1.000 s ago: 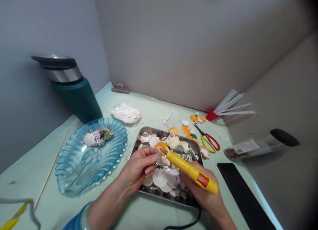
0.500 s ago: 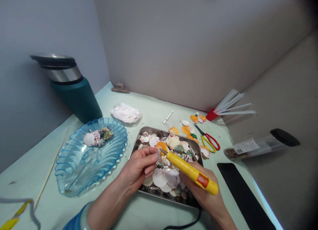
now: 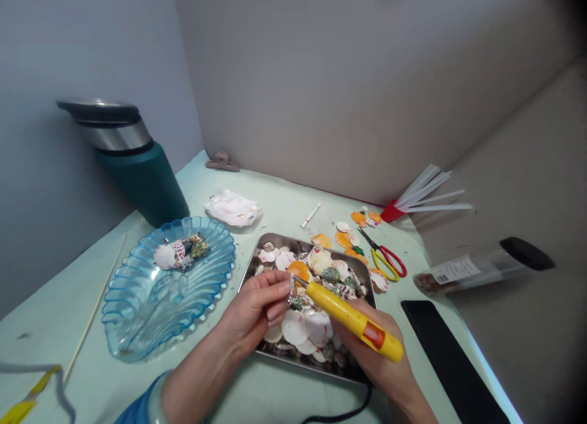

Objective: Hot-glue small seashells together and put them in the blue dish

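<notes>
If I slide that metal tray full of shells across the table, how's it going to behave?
The metal tray will probably stay stiff, given its straight, shiny walls. It may feel fairly heavy, with so many shells covering its bottom. Those look loose and piled over each other, so a jerk could make some shift or spill.

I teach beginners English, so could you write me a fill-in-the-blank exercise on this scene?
The right hand holds a tool with a ____ body.
The scissors have one yellow handle and one ____ handle.
The tray is full of ____.
The dish is coloured ____.

Missing words: yellow; red; shells; blue.
</notes>
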Available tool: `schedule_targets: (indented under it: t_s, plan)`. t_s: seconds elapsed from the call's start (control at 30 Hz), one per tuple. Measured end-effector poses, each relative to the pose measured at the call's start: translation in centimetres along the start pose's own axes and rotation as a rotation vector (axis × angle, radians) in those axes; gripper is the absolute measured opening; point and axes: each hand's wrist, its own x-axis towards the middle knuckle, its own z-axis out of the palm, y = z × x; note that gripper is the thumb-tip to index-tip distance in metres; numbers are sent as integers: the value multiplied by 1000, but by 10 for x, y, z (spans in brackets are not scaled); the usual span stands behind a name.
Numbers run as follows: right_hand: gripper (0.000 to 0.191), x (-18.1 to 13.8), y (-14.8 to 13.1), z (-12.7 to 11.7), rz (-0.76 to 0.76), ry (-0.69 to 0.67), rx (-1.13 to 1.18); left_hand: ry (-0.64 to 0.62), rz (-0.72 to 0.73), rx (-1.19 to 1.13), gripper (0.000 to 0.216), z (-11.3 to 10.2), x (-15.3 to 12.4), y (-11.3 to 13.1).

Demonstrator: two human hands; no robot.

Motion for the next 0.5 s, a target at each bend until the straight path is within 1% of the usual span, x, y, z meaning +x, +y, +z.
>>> schedule_targets:
  t_s: [0.2,0.5]
  plan:
    - [7,1,-1,0,-40,-23,-7,-14,-3,-16,31,-1,1,-2]
    - [3,-2,3,0,-29,-71,20,-39,-5,-67,28,-3,0,0]
